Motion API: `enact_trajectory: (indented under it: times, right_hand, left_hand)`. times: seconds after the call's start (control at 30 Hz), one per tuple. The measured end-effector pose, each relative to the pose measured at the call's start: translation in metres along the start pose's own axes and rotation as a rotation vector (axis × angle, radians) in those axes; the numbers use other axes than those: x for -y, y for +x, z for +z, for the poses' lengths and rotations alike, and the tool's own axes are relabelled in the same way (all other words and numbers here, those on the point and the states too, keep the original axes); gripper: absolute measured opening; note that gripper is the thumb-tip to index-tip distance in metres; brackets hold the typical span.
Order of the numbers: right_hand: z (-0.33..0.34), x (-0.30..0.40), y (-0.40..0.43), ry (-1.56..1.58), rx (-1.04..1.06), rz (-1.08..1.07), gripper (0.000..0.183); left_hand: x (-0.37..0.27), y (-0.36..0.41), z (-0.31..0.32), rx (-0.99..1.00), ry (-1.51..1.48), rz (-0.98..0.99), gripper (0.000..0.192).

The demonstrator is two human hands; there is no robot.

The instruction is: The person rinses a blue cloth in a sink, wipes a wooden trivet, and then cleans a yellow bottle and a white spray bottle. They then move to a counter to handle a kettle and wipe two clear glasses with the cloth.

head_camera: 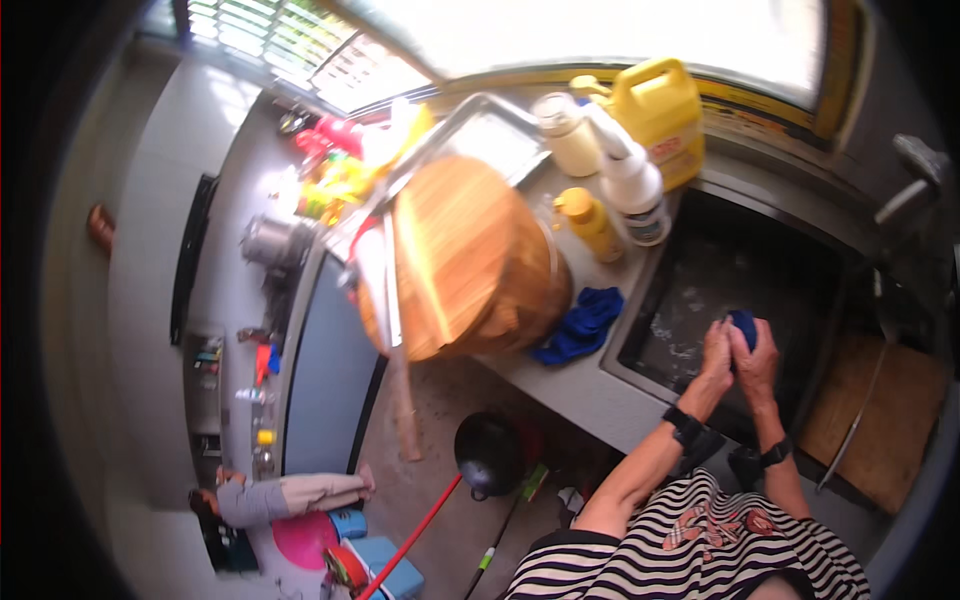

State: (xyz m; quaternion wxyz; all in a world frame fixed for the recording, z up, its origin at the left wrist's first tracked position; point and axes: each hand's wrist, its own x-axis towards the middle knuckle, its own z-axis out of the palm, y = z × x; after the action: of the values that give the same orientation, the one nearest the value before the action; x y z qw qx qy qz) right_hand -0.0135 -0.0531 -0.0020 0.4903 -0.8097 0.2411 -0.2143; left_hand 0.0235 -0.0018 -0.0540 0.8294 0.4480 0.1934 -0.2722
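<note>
Over the dark sink basin [675, 300], my left hand [718, 351] and my right hand [756, 356] are pressed together around a dark blue cloth [742, 328], part of which sticks out past the fingers. Bubbles or splashes show in the basin to the left of the hands. A second blue cloth [581, 326] lies crumpled on the counter, left of the sink rim. Both wrists wear black bands.
Left of the sink stand a white spray bottle [634, 187], a yellow bottle [589, 223], a yellow jug [664, 120] and a wooden tub with a round lid [457, 255]. A wooden board [874, 420] lies right. Another person [277, 499] is far left.
</note>
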Motion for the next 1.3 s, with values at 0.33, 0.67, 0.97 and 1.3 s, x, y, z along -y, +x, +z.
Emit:
enact_trajectory:
  times: [0.33,0.67,0.97,1.3]
  right_hand:
    - [-0.018,-0.046,-0.001,1.155,0.162,0.739,0.037]
    - [-0.019,-0.047,-0.011,1.338,0.307,0.745,0.043]
    - [-0.009,-0.083,-0.015,1.278,0.277,0.693,0.044]
    - [-0.009,-0.157,-0.003,0.858,0.43,0.249,0.043]
  left_hand:
    - [0.005,-0.011,0.008,0.167,0.493,0.273,0.022]
    - [-0.021,-0.055,0.015,0.187,1.143,1.109,0.055]
    - [-0.022,-0.057,0.014,0.132,1.142,1.241,0.023]
    - [-0.023,-0.051,0.021,0.133,1.14,1.197,0.014]
